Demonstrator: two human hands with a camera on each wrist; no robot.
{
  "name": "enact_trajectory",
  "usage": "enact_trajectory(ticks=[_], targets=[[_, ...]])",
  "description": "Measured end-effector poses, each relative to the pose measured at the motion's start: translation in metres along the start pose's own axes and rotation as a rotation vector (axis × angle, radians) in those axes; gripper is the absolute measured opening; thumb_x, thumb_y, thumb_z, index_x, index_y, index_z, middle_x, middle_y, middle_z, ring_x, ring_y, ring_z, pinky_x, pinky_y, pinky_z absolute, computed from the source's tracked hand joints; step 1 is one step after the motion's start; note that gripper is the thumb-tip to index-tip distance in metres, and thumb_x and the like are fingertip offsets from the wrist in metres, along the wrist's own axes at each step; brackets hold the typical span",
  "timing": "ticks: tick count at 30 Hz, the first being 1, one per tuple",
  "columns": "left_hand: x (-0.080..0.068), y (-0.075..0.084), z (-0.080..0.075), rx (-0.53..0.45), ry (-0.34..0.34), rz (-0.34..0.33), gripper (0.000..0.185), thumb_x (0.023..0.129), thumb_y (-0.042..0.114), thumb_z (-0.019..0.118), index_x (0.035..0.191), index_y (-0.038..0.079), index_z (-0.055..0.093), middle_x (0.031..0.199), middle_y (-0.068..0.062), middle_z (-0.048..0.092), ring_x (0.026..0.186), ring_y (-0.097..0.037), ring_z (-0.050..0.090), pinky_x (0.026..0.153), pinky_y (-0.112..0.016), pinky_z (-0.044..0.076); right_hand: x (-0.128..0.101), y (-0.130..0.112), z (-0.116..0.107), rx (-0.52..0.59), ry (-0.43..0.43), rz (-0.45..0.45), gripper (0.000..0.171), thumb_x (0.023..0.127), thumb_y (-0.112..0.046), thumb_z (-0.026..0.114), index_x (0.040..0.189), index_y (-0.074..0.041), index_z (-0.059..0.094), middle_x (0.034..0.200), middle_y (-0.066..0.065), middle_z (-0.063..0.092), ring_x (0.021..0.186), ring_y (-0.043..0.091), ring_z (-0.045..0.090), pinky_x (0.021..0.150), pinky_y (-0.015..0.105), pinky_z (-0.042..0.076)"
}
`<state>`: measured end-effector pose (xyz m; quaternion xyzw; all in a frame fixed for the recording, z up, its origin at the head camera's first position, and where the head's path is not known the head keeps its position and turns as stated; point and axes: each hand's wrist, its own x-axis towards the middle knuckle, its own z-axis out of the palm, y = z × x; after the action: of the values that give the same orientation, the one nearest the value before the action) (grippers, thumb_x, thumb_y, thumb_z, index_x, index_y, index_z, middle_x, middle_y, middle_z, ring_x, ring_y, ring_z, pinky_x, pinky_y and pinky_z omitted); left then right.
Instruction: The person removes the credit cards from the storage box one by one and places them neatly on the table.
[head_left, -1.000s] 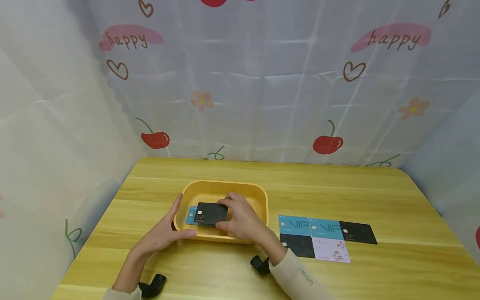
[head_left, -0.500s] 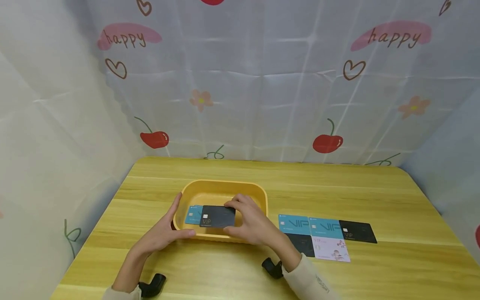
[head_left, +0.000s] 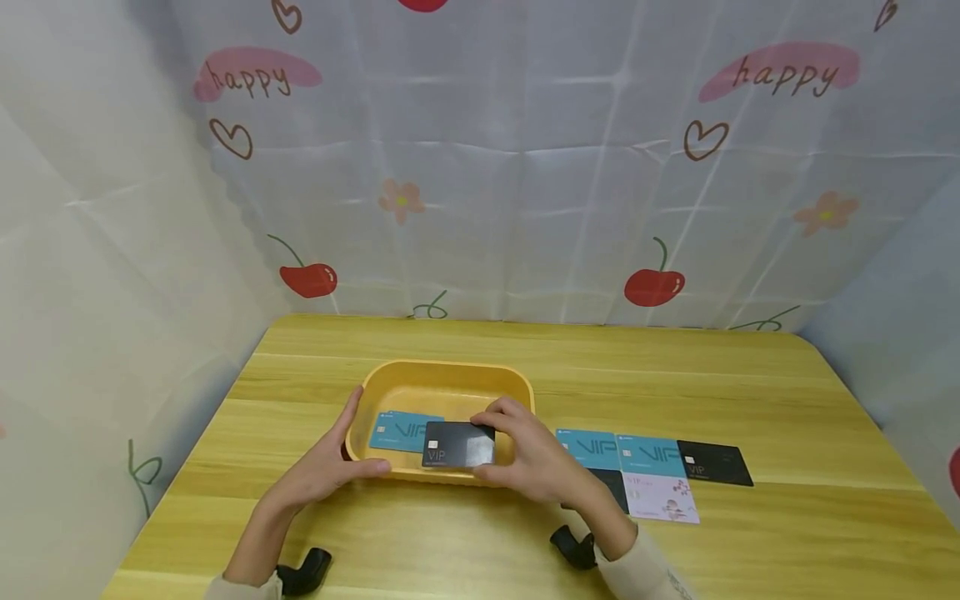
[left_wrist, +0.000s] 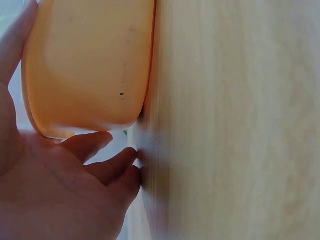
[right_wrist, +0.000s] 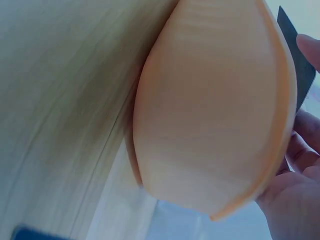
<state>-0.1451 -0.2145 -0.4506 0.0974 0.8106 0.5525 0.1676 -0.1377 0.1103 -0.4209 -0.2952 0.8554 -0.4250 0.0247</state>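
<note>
My right hand (head_left: 532, 457) pinches a black VIP card (head_left: 459, 444) by its right end, thumb at the near edge and fingers at the far edge. The card is over the front right part of a yellow plastic bin (head_left: 450, 372). In the right wrist view the black card (right_wrist: 296, 57) shows above the bin's rim. Blue VIP cards (head_left: 401, 430) lie overlapped inside the bin at the left. My left hand (head_left: 324, 467) holds the bin's left front corner, thumb over the front rim and fingers along the left end.
Right of the bin, on the wooden table (head_left: 787, 375), lie two blue VIP cards (head_left: 651, 455), a black card (head_left: 714, 463) and a pink flowered card (head_left: 662, 498). Another black card (head_left: 617, 487) is partly behind my right forearm. A patterned curtain (head_left: 480, 208) hangs behind the table.
My right hand has moved right and toward me with the black card, uncovering more of the blue cards in the bin. My left hand stays in place.
</note>
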Motion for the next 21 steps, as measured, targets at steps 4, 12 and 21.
enact_trajectory(ticks=[4, 12, 21], targets=[[0.0, -0.001, 0.0, 0.001, 0.003, 0.002, 0.117, 0.084, 0.025, 0.08, 0.159, 0.02, -0.011, 0.163, -0.014, -0.009, 0.142, -0.038, 0.024, 0.111, -0.057, 0.021, -0.006, 0.002, -0.004, 0.01, 0.01, -0.003, 0.05, 0.08, -0.023, 0.081, 0.125, -0.01, 0.065, 0.115, -0.01, 0.052, 0.101, 0.013, 0.05, 0.083, 0.039, 0.049], [0.001, -0.003, 0.001, -0.009, 0.005, 0.019, 0.118, 0.084, 0.024, 0.08, 0.159, 0.02, -0.011, 0.163, -0.013, -0.01, 0.144, -0.037, 0.019, 0.111, -0.057, 0.019, -0.026, 0.007, -0.011, 0.005, 0.014, -0.026, 0.049, 0.084, -0.025, 0.08, 0.128, -0.011, 0.063, 0.118, -0.008, 0.051, 0.104, 0.013, 0.049, 0.085, 0.037, 0.047], [0.0, -0.003, 0.001, -0.016, 0.001, 0.019, 0.118, 0.085, 0.023, 0.08, 0.159, 0.02, -0.011, 0.163, -0.013, -0.011, 0.142, -0.038, 0.025, 0.11, -0.057, 0.02, -0.044, 0.008, -0.019, 0.036, 0.037, -0.039, 0.049, 0.083, -0.017, 0.082, 0.128, -0.013, 0.063, 0.119, -0.008, 0.052, 0.104, 0.014, 0.051, 0.086, 0.043, 0.049]])
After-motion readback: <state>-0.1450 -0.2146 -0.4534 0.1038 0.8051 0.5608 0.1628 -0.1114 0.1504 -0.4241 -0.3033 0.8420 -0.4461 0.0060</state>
